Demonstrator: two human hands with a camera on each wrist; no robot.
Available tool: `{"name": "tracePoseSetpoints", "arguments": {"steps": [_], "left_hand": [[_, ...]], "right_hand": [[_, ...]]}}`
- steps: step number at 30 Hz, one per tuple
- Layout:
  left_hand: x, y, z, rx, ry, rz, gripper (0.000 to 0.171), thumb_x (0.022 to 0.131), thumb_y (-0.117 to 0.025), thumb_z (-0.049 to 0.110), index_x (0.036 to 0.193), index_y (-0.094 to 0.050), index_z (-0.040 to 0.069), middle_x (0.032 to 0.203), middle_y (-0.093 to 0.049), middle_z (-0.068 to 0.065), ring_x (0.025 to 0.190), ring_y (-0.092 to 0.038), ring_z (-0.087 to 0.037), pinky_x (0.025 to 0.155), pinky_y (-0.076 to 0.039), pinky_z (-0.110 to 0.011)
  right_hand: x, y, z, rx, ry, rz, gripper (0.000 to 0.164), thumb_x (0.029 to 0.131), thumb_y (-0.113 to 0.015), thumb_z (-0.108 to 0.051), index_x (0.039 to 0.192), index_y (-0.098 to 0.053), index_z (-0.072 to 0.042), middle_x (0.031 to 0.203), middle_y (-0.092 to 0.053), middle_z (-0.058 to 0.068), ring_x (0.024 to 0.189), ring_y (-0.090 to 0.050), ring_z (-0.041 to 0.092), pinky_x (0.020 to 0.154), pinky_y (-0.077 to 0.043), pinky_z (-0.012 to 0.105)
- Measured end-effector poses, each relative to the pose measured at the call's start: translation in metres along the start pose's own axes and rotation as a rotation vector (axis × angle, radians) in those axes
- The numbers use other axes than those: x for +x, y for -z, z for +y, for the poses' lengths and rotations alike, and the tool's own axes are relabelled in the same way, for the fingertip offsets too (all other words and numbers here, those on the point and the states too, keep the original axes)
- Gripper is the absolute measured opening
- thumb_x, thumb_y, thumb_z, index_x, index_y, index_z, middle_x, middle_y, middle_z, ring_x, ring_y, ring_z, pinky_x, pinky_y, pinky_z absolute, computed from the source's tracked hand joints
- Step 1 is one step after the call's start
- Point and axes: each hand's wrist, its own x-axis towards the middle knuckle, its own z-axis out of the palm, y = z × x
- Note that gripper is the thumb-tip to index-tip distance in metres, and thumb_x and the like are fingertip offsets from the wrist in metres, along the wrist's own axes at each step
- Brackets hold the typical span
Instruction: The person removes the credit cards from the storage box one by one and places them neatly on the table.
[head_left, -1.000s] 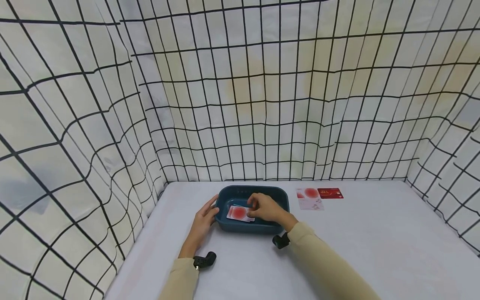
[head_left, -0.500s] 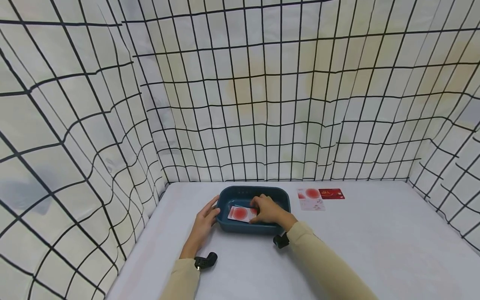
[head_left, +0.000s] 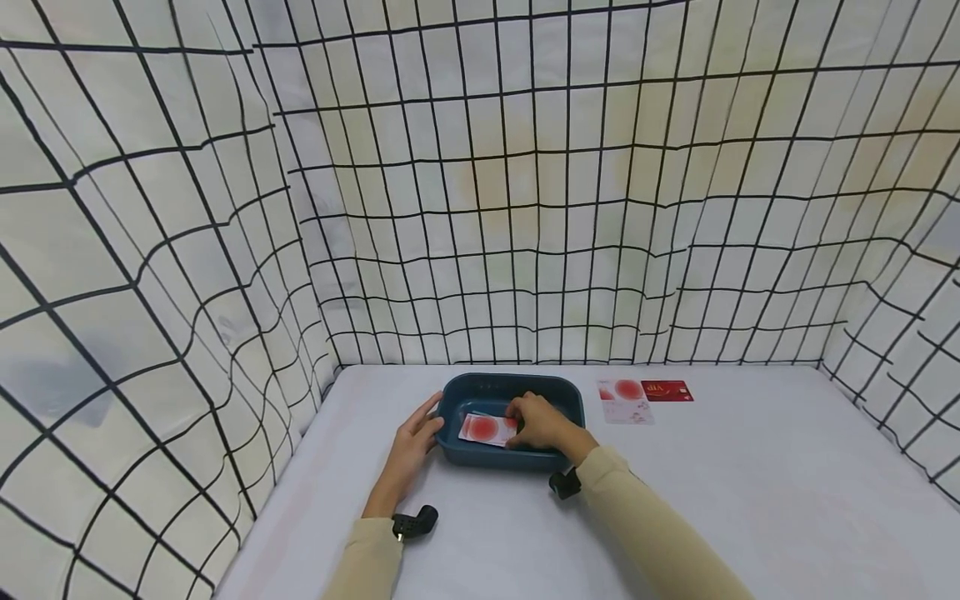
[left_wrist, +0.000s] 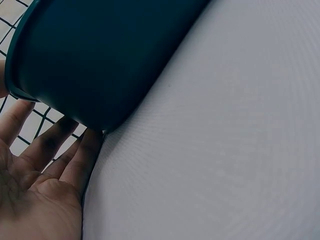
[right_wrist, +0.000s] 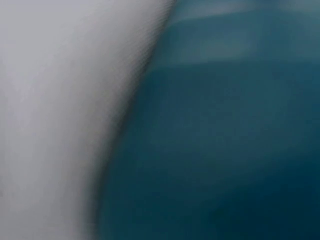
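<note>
In the head view, a dark blue plastic bin [head_left: 480, 456] sits on the white table. Several cards lie inside it, the top card [head_left: 482, 428] white with a large red circle. My right hand [head_left: 542, 423] reaches over the bin's right side, its curled fingers pinching the cards' right end, which it covers. Along the bin's left wall rests my left hand [head_left: 406, 450]. The left wrist view shows that hand's fingers [left_wrist: 75, 167] stretched against the bin's outer wall. Only the bin's side [right_wrist: 220, 130] and white cloth fill the right wrist view, blurred.
Right of the bin, a white card with a red circle [head_left: 627, 389], a pale pink card [head_left: 627, 412] and a red VIP card [head_left: 667, 391] lie edge to edge on the table [head_left: 750, 467]. Black netting [head_left: 570, 208] over white sheeting encloses the back and sides.
My right hand has moved slightly right along the cards, its fingers closing at their right end. The left hand keeps its place on the bin, and the view has shifted slightly.
</note>
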Motion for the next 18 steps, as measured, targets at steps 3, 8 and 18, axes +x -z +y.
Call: {"name": "tracePoseSetpoints", "arguments": {"steps": [3,8,18], "left_hand": [[-0.0001,-0.0005,0.0005,-0.009,0.007,-0.002,0.046,0.106,-0.055,0.022,0.151,-0.051,0.033,0.162,-0.042,-0.008,0.148,-0.043,-0.026,0.118,-0.042,-0.049],[0.0001,-0.0005,-0.0004,-0.013,0.001,-0.002,0.047,0.106,-0.055,0.021,0.152,-0.05,0.031,0.162,-0.042,-0.009,0.148,-0.043,-0.028,0.117,-0.043,-0.049],[-0.0014,0.0002,0.0,-0.001,-0.004,-0.011,0.046,0.106,-0.054,0.022,0.151,-0.05,0.033,0.162,-0.042,-0.009,0.149,-0.043,-0.027,0.118,-0.041,-0.05]], "right_hand": [[-0.0009,0.0009,-0.0006,0.011,-0.006,0.0,0.043,0.077,-0.091,-0.023,0.112,-0.069,-0.008,0.104,-0.058,0.004,0.098,-0.052,0.019,0.092,-0.052,0.039],[-0.0006,0.0009,0.0009,0.022,-0.01,0.016,0.045,0.078,-0.09,-0.022,0.115,-0.069,-0.008,0.107,-0.057,0.005,0.101,-0.053,0.02,0.094,-0.053,0.04],[-0.0023,0.0003,0.0032,0.033,0.048,0.081,0.045,0.079,-0.087,-0.015,0.119,-0.068,-0.006,0.111,-0.058,0.01,0.102,-0.056,0.023,0.095,-0.053,0.043]]}}
